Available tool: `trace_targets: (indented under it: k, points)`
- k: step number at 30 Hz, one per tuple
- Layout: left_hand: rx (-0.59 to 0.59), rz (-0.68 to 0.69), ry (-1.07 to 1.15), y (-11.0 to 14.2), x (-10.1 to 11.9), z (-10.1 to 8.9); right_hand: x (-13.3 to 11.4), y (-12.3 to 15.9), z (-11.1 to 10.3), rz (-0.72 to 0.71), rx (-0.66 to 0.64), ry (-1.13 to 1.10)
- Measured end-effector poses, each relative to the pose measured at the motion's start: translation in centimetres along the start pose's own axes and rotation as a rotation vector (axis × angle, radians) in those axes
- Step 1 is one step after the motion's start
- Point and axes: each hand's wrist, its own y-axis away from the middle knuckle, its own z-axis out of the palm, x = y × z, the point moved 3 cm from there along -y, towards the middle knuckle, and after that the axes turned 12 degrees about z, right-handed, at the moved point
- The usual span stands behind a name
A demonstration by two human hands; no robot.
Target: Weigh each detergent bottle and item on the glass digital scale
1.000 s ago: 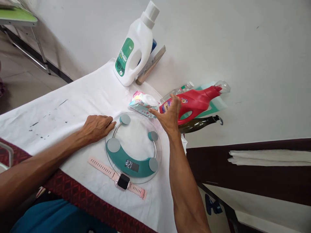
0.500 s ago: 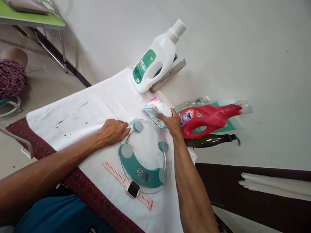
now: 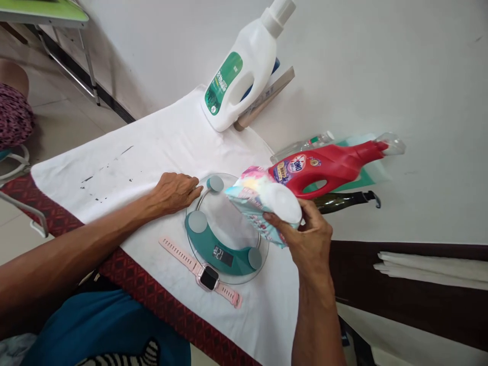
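Note:
My right hand [image 3: 310, 239] grips a soft pack of wet wipes [image 3: 255, 203], pastel pink and blue with a white lid. The pack is lifted and tilted above the right part of a round glass bathroom scale [image 3: 209, 249], hiding part of it. At the scale's upper left rim is my left hand [image 3: 175, 193], its fingers curled and the thumb and index finger at the glass edge. The scale has a teal band, grey round pads and a small lit display. A pink-strapped smartwatch [image 3: 209, 277] lies along its lower left edge.
Against the wall stands a white detergent bottle [image 3: 244, 71], with a brown box [image 3: 267, 99] behind it. A red OMO bottle [image 3: 328, 165], a clear bottle [image 3: 305, 147] and a dark green bottle [image 3: 339, 202] are at the right. White cloth [image 3: 114, 168] covers the table. Another person's knee [image 3: 13, 76] shows at left.
My right hand has raised the wipes pack off the table, bringing it closer and to the right. My left hand stays at the scale's rim. The whole view has shifted slightly.

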Motion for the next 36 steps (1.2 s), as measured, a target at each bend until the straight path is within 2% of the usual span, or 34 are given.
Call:
trace_targets:
  k: [4, 7, 9, 11, 14, 16, 20, 24, 31, 36]
  points:
    - [-0.004, -0.006, -0.026, 0.0, 0.0, -0.1, -0.5, 3.8, 1.3, 0.107, -0.12, -0.022]
    - [-0.001, -0.018, -0.046, -0.1, 0.0, -0.1, 0.1, 5.0, 1.8, 0.123, -0.101, -0.062]
    - [0.002, -0.024, -0.056, -0.1, 0.0, 0.0, 1.2, 5.6, 1.5, 0.124, -0.031, -0.185]
    - [0.005, -0.027, -0.059, -0.1, 0.0, -0.1, 3.0, 6.6, 1.2, 0.17, 0.111, -0.335]
    - [-0.005, -0.036, -0.059, -0.1, 0.2, -0.2, 6.3, 8.8, 1.5, 0.359, 0.358, -0.474]
    - [-0.018, -0.045, -0.062, -0.1, 0.3, -0.3, 8.1, 10.0, 2.4, 0.499, 0.414, -0.532]
    - [-0.021, -0.069, -0.08, -0.2, 0.4, -0.7, 9.9, 10.6, 4.0, 0.632, 0.359, -0.639]
    - [-0.043, -0.092, -0.102, -0.3, 0.5, -0.9, 10.1, 10.0, 4.1, 0.622, 0.295, -0.564]
    - [-0.04, -0.091, -0.099, -0.4, 0.6, -1.0, 10.3, 10.1, 3.8, 0.577, 0.262, -0.473]
    - [-0.034, -0.082, -0.097, -0.3, 0.7, -1.1, 10.5, 10.1, 3.9, 0.605, 0.255, -0.44]
